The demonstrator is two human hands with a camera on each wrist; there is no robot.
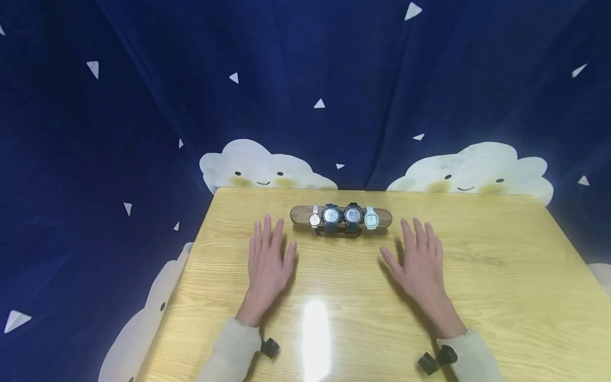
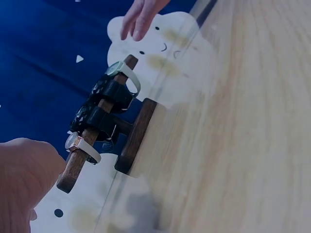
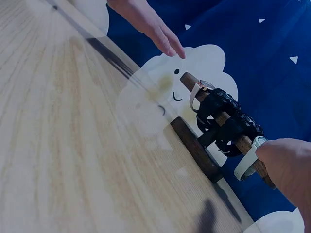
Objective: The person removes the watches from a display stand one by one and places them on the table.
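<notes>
Wooden stand (image 1: 299, 214) stood near the far edge of the counter (image 1: 477, 286), at twelve o'clock, and carried four watches in a row. Their straps (image 3: 246, 162) went around its raised bar (image 2: 73, 171), I suppose so that the dials could face outward and the straps could hang above the base (image 2: 137, 138). From nine to three o'clock came a pale watch (image 1: 314, 219), two black watches (image 1: 331, 215) and a mint-green watch (image 1: 371, 220); such close neighbours could hinder lifting only one. The left hand (image 1: 268, 265) was at eight o'clock from the stand, the right hand (image 1: 421, 265) at four, both apart from it; their fingers (image 1: 267, 233) were straight, slightly spread, pinching nothing. Behind, at twelve o'clock, a dark blue curtain (image 1: 286, 53) limited the space. Bright reflection (image 1: 316, 339) lay at six o'clock.
</notes>
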